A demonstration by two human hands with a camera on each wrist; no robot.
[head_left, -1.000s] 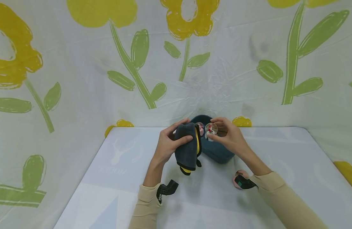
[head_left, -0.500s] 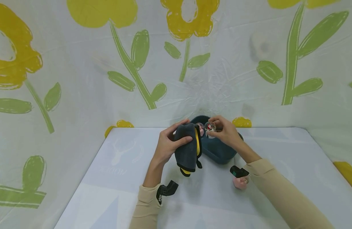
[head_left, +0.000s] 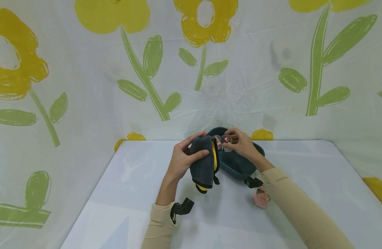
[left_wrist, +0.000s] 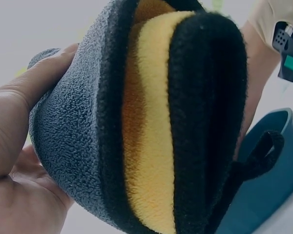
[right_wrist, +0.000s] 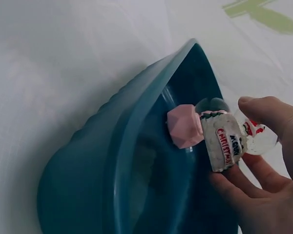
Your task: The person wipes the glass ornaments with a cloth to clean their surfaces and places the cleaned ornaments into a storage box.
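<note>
My left hand [head_left: 182, 159] grips a folded cloth [head_left: 202, 162], grey outside and yellow inside with black edging and a hanging loop. My right hand [head_left: 242, 144] pinches a small snow globe [right_wrist: 223, 140] with a red-and-white figure and a white base lettered "Merry Christmas". It is held over the dark teal basin [head_left: 237, 164], at its far end. Inside that basin, close behind the held globe in the right wrist view, is a second snow globe with a faceted pink base [right_wrist: 184, 126]. The cloth partly covers the basin's left side in the head view.
A pink-based globe [head_left: 261, 198] is on the white table [head_left: 141, 214], near the right forearm and in front of the basin. A flower-patterned curtain [head_left: 250, 69] hangs behind the table.
My right hand has moved slightly left and inward with the snow globe, bringing it closer to the pink one. The left hand and cloth have stayed nearly still.
</note>
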